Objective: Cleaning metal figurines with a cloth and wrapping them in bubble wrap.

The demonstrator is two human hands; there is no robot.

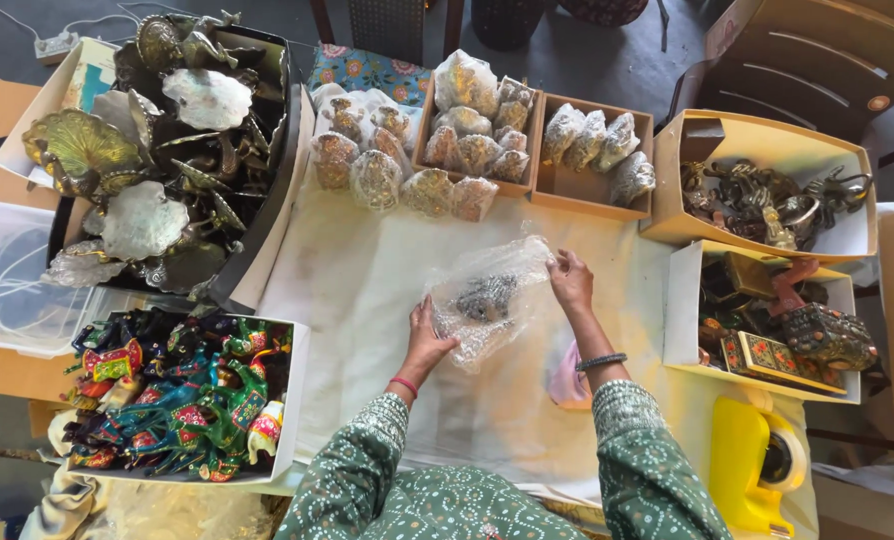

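Left hand (427, 340) and right hand (570, 280) each pinch clear bubble wrap (487, 300) around what looks like a small dark figurine (487, 296).

Between the two hands lies a sheet of thin clear plastic bubble wrap (487, 300), glossy and crinkled, around a small dark metal figure (487, 296) with a rough, dull surface. Under the grip, the table cover (367, 290) is white matt cloth, a little stained. Beyond the grip, the cardboard trays (589, 190) are brown matt paperboard. To the left of the grip, the painted figures (182, 395) look glossy and lacquered. The brass leaf plates (82, 148) are shiny metal. The sleeves (362, 465) are soft green printed cloth.
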